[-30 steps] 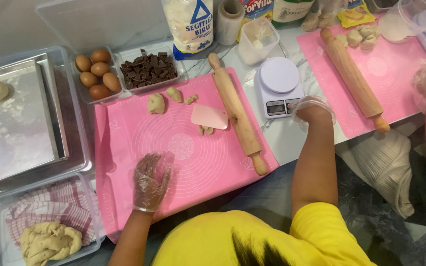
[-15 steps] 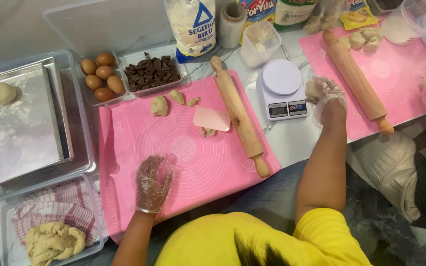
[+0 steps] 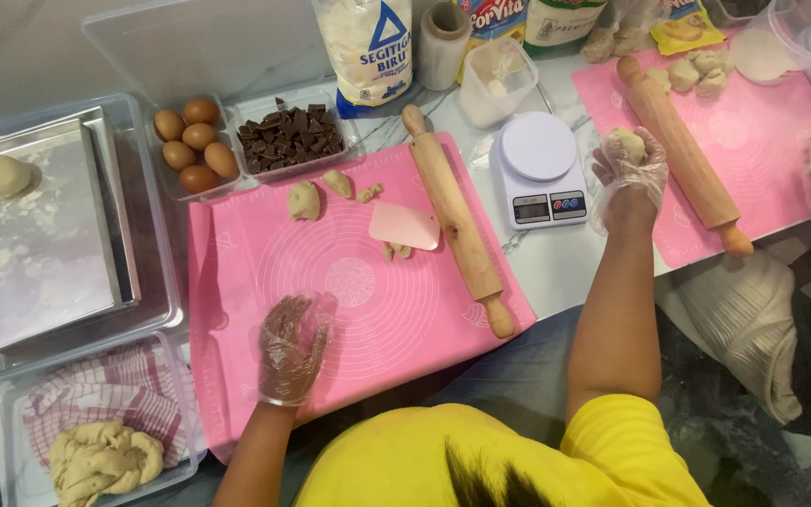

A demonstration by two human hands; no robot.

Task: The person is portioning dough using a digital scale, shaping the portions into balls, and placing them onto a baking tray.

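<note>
On the near edge of the pink mat (image 3: 359, 282), the gloved left hand (image 3: 291, 345) lies flat, fingers spread, grasping nothing. The gloved right hand (image 3: 629, 167) is clenched around a dough lump (image 3: 625, 144), raised just beside the white scale (image 3: 539, 171) toward the bench's far edge. A rolling pin (image 3: 457, 230) lies along the mat's right edge, a pink scraper (image 3: 405, 226) touching it.
</note>
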